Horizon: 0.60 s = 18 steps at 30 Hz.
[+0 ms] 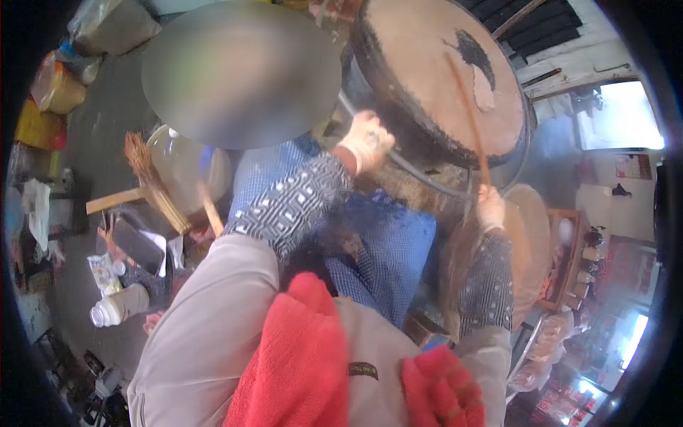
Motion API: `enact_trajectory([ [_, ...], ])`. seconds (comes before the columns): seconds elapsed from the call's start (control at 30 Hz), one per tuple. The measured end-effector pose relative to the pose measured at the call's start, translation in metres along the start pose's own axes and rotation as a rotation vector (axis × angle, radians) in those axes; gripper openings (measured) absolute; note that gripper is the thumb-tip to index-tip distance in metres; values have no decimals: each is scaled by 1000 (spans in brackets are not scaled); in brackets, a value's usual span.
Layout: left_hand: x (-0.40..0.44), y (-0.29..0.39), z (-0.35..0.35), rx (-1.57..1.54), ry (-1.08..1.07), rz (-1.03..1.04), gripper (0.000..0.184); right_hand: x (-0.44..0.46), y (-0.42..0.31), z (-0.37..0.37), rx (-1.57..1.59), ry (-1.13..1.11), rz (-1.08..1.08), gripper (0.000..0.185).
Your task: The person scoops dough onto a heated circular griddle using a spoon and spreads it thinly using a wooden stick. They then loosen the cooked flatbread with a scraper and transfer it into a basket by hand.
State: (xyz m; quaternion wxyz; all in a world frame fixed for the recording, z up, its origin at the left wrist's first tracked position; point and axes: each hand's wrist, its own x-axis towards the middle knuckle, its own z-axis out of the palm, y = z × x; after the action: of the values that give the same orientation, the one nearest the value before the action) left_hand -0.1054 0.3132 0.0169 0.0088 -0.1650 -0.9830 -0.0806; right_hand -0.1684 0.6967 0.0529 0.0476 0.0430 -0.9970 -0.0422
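A thin wooden stick [469,114] is gripped at its lower end by my right hand [491,208]. It reaches across a round griddle [405,107] with a dark, crusted rim. A tan, flat layer like a pancake [416,50] covers most of the griddle, with a torn dark patch near its far side. My left hand [366,141], in a pale glove, has curled fingers beside the griddle's near left side. A curved grey metal bar [420,173] passes close to it; whether the fingers grip anything is hidden.
Large thin brown rounds [526,249] are piled right of the griddle. Blue checked cloth [388,245] lies below it. Left are a pale basin [181,167], a straw brush [160,185], a phone [137,244] and a white bottle [119,306]. A red towel [302,356] hangs before me.
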Motion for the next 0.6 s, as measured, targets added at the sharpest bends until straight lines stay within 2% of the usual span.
enact_trajectory([
  [0.07, 4, -20, 7, 64, 42, -47, 20, 14, 27, 13, 108, 24, 48, 46],
  [0.1, 5, -24, 8, 100, 52, -81, 16, 21, 30, 12, 25, 0, 83, 46],
  [0.17, 9, -34, -7, 191, -69, -164, 13, 27, 16, 0, -38, 3, 30, 44],
  [0.23, 12, -48, -5, 200, -33, -274, 15, 19, 9, 1, -26, 5, -15, 44],
  [0.27, 6, -55, -14, 201, -3, -262, 16, 11, -1, -6, -99, -83, 28, 45],
  [0.3, 8, -64, -24, 198, -119, -282, 20, 11, 9, 6, -105, -85, 102, 45],
  [0.37, 9, -84, -26, 300, -76, -295, 27, 16, 22, 13, -64, -20, 157, 43],
  [0.4, 13, -90, -28, 358, -86, -363, 38, 19, 16, 9, -56, -10, 134, 43],
  [0.43, 15, -95, -32, 387, -13, -440, 45, 19, 6, 3, -47, 0, 117, 43],
  [0.5, 9, -79, -54, 317, 59, -395, 38, 20, -5, 0, -61, 37, 65, 42],
  [0.53, 14, -72, -33, 187, 360, -301, 29, 16, -8, 0, -99, 7, 75, 42],
  [0.57, 8, -47, -43, 75, 498, -189, 27, 11, -7, 0, -138, -29, 86, 42],
  [0.6, 5, -21, -49, -70, 487, -71, 28, 14, 7, 13, -82, -20, 115, 42],
])
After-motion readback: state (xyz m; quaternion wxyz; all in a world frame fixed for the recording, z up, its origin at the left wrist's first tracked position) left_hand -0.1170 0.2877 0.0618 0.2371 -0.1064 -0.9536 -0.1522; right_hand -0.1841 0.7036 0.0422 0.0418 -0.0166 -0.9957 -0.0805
